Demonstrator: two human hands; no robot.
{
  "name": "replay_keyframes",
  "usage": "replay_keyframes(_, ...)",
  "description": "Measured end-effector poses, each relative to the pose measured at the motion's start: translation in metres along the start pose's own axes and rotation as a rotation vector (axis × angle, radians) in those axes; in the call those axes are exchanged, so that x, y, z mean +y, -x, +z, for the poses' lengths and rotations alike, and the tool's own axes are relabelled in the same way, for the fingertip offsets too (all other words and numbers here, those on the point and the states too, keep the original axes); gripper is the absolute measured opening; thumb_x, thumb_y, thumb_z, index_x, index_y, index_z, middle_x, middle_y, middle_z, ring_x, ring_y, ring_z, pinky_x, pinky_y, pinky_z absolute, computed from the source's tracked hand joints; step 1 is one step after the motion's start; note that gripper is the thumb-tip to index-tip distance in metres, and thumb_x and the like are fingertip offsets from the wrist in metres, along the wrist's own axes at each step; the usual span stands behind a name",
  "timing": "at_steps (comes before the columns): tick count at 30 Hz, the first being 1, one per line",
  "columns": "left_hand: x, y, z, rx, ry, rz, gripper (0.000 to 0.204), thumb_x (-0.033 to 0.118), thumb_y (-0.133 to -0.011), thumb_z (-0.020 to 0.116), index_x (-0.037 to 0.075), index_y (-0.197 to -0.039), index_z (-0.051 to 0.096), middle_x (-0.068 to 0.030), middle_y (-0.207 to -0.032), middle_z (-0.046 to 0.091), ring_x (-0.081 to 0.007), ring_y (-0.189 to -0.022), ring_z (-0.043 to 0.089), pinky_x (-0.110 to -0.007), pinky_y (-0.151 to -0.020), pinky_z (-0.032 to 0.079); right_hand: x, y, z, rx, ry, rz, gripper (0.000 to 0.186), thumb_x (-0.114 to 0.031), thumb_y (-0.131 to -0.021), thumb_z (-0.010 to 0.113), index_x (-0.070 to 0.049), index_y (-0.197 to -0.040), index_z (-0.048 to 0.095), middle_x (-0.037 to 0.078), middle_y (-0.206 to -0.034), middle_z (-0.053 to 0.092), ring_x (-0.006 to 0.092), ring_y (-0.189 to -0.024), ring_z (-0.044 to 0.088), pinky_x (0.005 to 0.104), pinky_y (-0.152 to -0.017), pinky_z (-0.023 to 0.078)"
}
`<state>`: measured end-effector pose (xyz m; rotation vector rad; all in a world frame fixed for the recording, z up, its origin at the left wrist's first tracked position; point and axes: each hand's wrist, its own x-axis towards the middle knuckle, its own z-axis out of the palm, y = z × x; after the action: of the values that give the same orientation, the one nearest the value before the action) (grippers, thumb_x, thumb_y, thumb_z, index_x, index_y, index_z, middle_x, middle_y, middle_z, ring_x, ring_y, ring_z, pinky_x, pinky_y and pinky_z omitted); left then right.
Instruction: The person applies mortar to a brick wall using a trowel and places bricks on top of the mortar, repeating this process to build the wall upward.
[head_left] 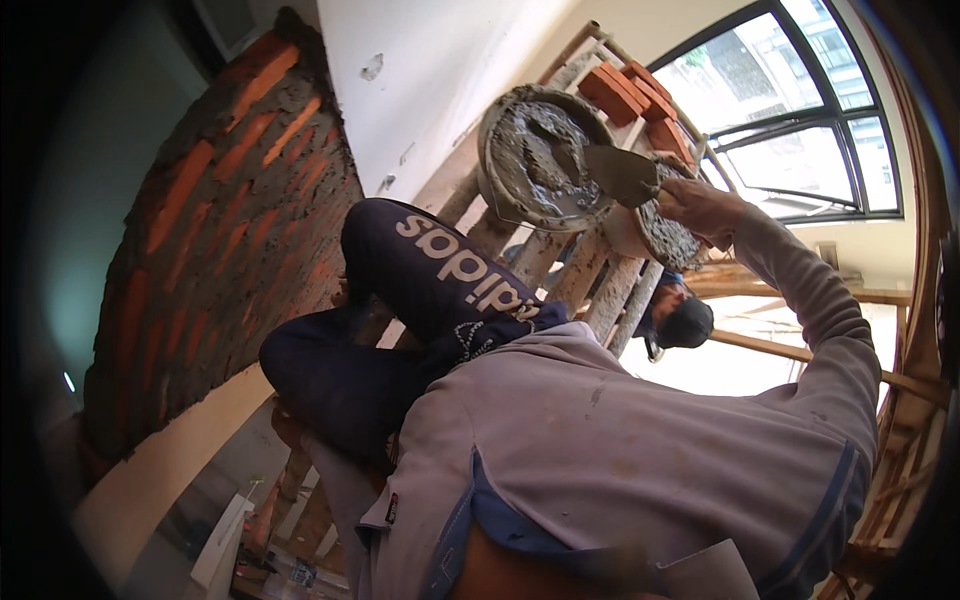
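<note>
My right hand (700, 208) is closed round the handle of a trowel (622, 176). The trowel's flat blade reaches over the rim of a round bucket (487, 150) of wet grey mortar (535, 165). Just below my right hand is a second bucket (625, 232) with rougher, lumpier mortar (672, 235). Only a small part of my left hand (287, 424) shows beside my bent knee; its fingers are hidden, so I cannot tell whether it holds anything.
A brick wall (225, 215) with grey mortar joints rises at the left. Orange bricks (615, 93) are piled behind the buckets on a platform of wooden poles (545, 255). A person in a dark cap (688, 322) is below the platform. A window (790, 110) stands at the far right.
</note>
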<state>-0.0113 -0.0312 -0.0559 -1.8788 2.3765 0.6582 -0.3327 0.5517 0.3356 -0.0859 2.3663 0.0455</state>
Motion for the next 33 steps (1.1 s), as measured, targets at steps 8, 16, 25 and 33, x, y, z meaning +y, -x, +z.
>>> replay_keyframes(8,-0.002,0.007,-0.005,-0.036,-0.011,0.042,0.058,0.058,-0.096,0.035,0.014,-0.119,0.063,-0.0151,-0.119,0.062,-0.0336,-0.106,0.062,-0.050,-0.092,0.048,0.025,-0.007,0.005,-0.117,-0.433,0.079,0.025,-0.031,-0.099,0.048,-0.007,-0.095,0.050,0.004,-0.071,0.048,0.0128,-0.054,0.054,0.0294,-0.041,0.046)
replay_keyframes(16,0.011,0.010,-0.006,-0.034,0.005,0.032,0.057,0.058,-0.095,0.038,0.013,-0.116,0.065,-0.0148,-0.119,0.063,-0.0336,-0.105,0.063,-0.050,-0.092,0.048,-0.007,-0.045,0.044,-0.079,-0.750,-0.089,0.026,-0.030,-0.100,0.050,-0.003,-0.097,0.052,0.001,-0.065,0.050,0.0101,-0.047,0.052,0.0265,-0.040,0.043)
replay_keyframes(25,0.005,0.014,-0.013,-0.025,0.016,0.030,0.056,0.058,-0.094,0.040,0.013,-0.113,0.067,-0.0144,-0.118,0.063,-0.0336,-0.104,0.063,-0.049,-0.091,0.048,-0.022,-0.022,0.075,0.050,-0.950,-0.147,0.031,-0.037,-0.098,0.053,-0.008,-0.088,0.051,-0.001,-0.061,0.048,0.0069,-0.045,0.047,0.0233,-0.038,0.040)
replay_keyframes(33,0.023,0.020,-0.005,-0.044,0.037,0.065,0.055,0.058,-0.093,0.043,0.013,-0.110,0.069,-0.0141,-0.118,0.064,-0.0337,-0.103,0.063,-0.049,-0.091,0.048,0.013,-0.020,0.104,0.103,-1.152,-0.159,0.037,-0.041,-0.095,0.057,-0.005,-0.107,0.055,-0.001,-0.068,0.051,0.0069,-0.048,0.048,0.0221,-0.039,0.042)
